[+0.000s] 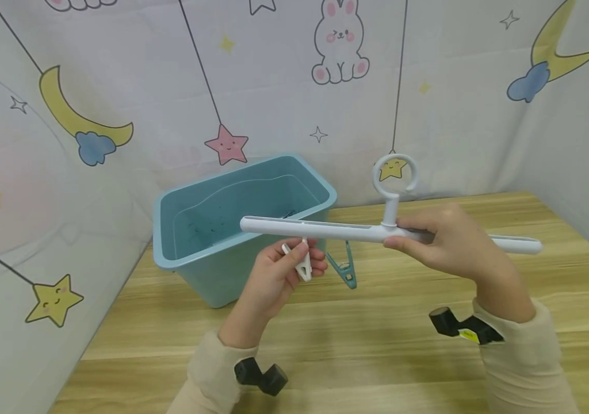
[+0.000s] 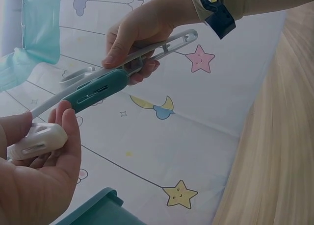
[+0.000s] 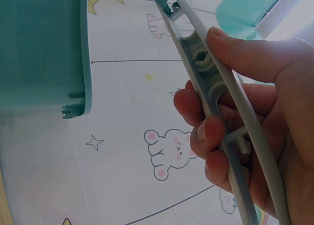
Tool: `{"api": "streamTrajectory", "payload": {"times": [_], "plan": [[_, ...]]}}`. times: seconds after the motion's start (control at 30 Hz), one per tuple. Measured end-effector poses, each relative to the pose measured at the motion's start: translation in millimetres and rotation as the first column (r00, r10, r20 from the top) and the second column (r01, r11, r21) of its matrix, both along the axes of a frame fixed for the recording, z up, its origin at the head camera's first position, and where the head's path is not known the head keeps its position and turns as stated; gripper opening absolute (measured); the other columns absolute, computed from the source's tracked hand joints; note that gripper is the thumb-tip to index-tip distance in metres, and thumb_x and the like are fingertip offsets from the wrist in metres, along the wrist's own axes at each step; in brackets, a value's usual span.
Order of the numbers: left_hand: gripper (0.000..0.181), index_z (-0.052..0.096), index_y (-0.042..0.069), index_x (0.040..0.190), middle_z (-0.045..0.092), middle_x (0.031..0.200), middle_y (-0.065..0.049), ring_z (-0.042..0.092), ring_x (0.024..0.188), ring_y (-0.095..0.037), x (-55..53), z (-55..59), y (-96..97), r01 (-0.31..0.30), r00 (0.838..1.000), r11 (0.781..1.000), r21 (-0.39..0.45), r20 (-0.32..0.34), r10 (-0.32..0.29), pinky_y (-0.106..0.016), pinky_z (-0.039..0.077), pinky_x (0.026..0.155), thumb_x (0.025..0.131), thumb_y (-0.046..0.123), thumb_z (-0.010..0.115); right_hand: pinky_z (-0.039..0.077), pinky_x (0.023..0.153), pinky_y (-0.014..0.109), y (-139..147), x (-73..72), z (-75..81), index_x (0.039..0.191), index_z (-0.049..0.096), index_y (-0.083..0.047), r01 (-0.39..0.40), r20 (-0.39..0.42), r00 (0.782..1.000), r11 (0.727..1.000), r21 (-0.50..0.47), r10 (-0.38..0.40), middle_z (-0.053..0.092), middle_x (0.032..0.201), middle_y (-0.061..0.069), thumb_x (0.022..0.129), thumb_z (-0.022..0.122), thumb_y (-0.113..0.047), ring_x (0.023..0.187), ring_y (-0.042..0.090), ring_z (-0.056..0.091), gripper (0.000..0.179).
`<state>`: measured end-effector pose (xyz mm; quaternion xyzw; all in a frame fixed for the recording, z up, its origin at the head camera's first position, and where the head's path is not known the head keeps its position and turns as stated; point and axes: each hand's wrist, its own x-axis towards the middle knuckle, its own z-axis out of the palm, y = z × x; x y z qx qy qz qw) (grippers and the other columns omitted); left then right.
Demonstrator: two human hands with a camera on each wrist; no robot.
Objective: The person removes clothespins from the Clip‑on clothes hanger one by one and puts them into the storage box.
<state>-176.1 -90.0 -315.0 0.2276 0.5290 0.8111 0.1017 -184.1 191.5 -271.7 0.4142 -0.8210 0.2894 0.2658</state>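
Note:
My right hand (image 1: 450, 244) grips a white hanger bar (image 1: 325, 230) just right of its round hook (image 1: 395, 175), fingers wrapped round it in the right wrist view. The bar is held up nearly level over the table. A teal clip (image 1: 347, 269) hangs from its underside between my hands. My left hand (image 1: 286, 267) pinches a white clip (image 1: 303, 265) between thumb and fingers, its top right at the bar's lower edge. In the left wrist view, the teal clip (image 2: 98, 90) shows close beyond my left fingertips.
A teal-blue plastic bin (image 1: 245, 241) stands on the wooden table (image 1: 356, 356) behind my left hand, with small dark items inside. A white cloth backdrop (image 1: 284, 98) printed with stars, moons and a rabbit encloses the back and sides.

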Motion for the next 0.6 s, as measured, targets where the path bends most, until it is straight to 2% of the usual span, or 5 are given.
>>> {"api": "streamTrajectory", "payload": {"times": [0.23,0.47,0.6], "plan": [[0.020,0.065,0.010,0.094,0.068,0.079,0.001,0.068,0.073,-0.008,0.2,1.2,-2.5,-0.026,0.999,1.000,-0.008,0.022,0.026,-0.026,0.056,0.073,0.102,0.007,0.046,0.024,0.041,0.010,0.0,0.2,0.6,0.076,0.067,-0.019,-0.020,0.011,1.000,1.000,0.006,0.020,0.041,0.058,-0.019,0.087,0.074,-0.026,0.048,-0.009,0.030,0.014],[0.018,0.066,0.009,0.092,0.068,0.079,0.000,0.067,0.072,-0.008,0.1,5.2,-4.4,-0.036,0.999,0.999,-0.007,0.009,0.036,-0.026,0.056,0.073,0.100,0.006,0.050,0.023,0.041,0.010,-0.4,0.4,1.3,0.076,0.066,-0.019,-0.033,0.019,0.999,0.999,0.000,0.033,0.040,0.057,-0.019,0.087,0.073,-0.026,0.048,-0.009,0.029,0.015],[0.020,0.067,0.010,0.091,0.068,0.079,0.000,0.067,0.071,-0.009,-0.5,6.7,-3.9,-0.071,0.997,0.997,-0.012,0.003,0.071,-0.025,0.056,0.071,0.099,0.002,0.050,0.023,0.042,0.010,0.2,0.3,1.4,0.075,0.065,-0.019,-0.035,0.023,0.999,0.999,-0.005,0.035,0.039,0.057,-0.019,0.087,0.073,-0.025,0.048,-0.009,0.029,0.015]]}}
